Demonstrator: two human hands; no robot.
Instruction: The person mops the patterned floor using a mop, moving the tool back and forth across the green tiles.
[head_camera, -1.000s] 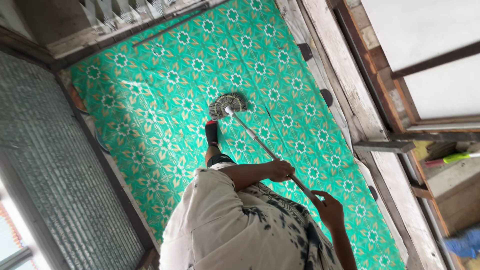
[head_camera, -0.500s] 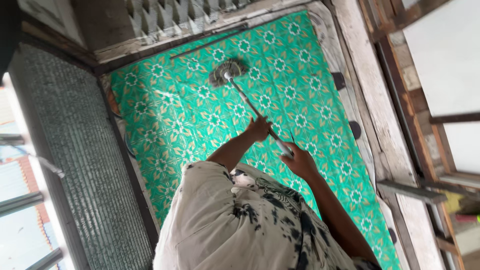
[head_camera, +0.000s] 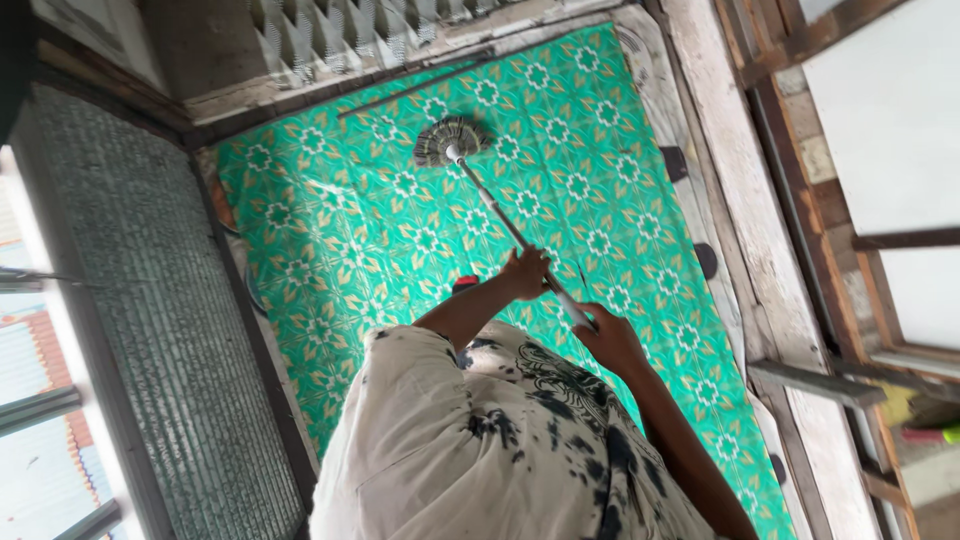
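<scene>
Mop (head_camera: 452, 140) looked light, handle stiff, head soft on green patterned floor (head_camera: 330, 230). Left hand (head_camera: 527, 272) gripped mid-shaft, right hand (head_camera: 610, 340) clasped upper end; best hold there.

Mop (head_camera: 452, 140) on floor mat (head_camera: 330, 230), ahead of both hands, near wall.

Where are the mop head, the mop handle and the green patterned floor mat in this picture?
mop head (head_camera: 448, 138), head view, on the grey strands.
mop handle (head_camera: 497, 212), head view, on the bare shaft between head and hands.
green patterned floor mat (head_camera: 330, 240), head view, on a bare stretch left of the handle.
</scene>
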